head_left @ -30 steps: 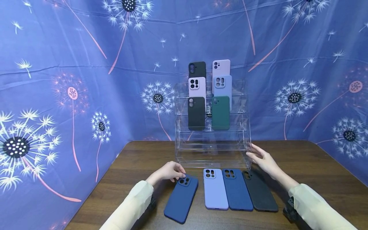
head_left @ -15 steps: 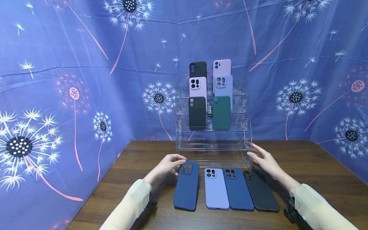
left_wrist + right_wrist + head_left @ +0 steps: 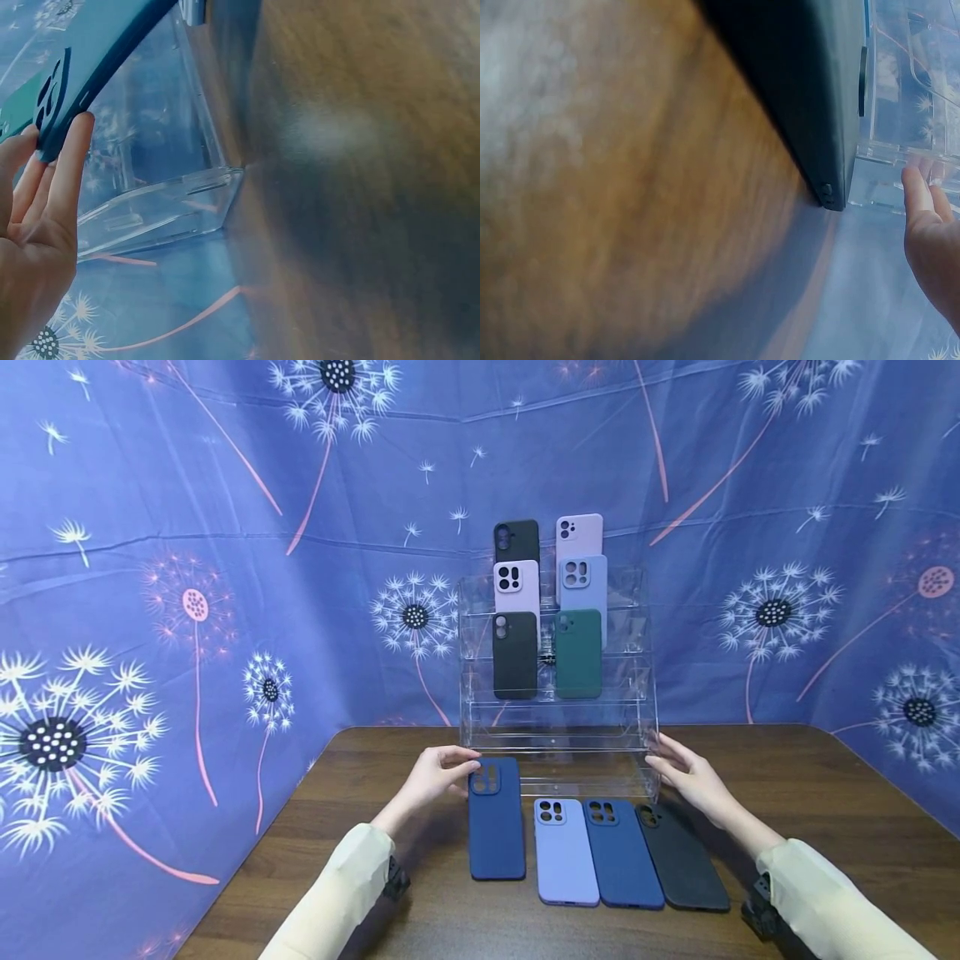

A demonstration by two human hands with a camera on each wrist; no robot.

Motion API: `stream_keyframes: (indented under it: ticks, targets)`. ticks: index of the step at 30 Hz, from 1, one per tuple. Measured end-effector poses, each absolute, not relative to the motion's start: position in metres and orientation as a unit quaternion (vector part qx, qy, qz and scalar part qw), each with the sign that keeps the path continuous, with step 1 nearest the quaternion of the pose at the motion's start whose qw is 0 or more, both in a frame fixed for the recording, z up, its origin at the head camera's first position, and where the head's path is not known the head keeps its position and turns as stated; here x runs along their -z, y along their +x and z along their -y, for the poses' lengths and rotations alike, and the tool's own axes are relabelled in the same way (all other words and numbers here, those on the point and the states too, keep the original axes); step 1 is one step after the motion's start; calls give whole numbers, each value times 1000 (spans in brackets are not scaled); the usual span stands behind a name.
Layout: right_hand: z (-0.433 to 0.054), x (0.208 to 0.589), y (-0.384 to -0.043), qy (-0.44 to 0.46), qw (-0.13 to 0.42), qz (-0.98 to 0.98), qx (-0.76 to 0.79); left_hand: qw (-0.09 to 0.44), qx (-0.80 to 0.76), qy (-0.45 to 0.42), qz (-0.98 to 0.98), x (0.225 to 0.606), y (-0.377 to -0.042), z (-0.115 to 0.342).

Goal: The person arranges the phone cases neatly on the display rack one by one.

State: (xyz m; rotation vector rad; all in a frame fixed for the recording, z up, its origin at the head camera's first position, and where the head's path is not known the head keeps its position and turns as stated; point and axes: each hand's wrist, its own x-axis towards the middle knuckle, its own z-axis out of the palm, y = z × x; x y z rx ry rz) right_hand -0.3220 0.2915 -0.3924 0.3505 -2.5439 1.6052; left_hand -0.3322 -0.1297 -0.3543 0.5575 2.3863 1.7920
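In the head view my left hand pinches a dark blue phone case at its camera end, thumb on one side and fingers on the other. The case hangs raised in front of the stand's lower left. From the left wrist view, the fingertips sit beside the camera cutouts of the case. My right hand grips the lower right side of a clear tiered display stand between thumb and fingers. Close up, the right hand meets the stand's transparent edge.
Lilac, blue and black phone cases lie side by side on the wooden table. Several cases stand in two columns on the upper tiers, a green case among them. Behind hangs a blue dandelion-print cloth.
My left hand has lifted the dark blue case from the table, moving it up and toward the stand and turning it from slanted to straight. The right hand stays at the stand's side.
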Motion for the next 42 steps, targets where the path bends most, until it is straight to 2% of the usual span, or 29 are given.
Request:
stream_keyframes:
  ticks: [7,16,24,33,42]
  targets:
    - [-292,394,-324,118,56,840,-527,21,-590,189,-784,323,-321,124]
    - [-292,395,-323,117,60,835,-534,-12,-615,193,-765,307,-327,116]
    - [-292,394,-323,117,64,836,-532,-62,-624,203,-752,300,-355,114]
    - [-293,396,-321,117,64,836,-532,-111,-615,212,-751,270,-372,103]
    - [-292,395,-322,115,57,834,-537,-130,-611,202,-754,255,-385,94]
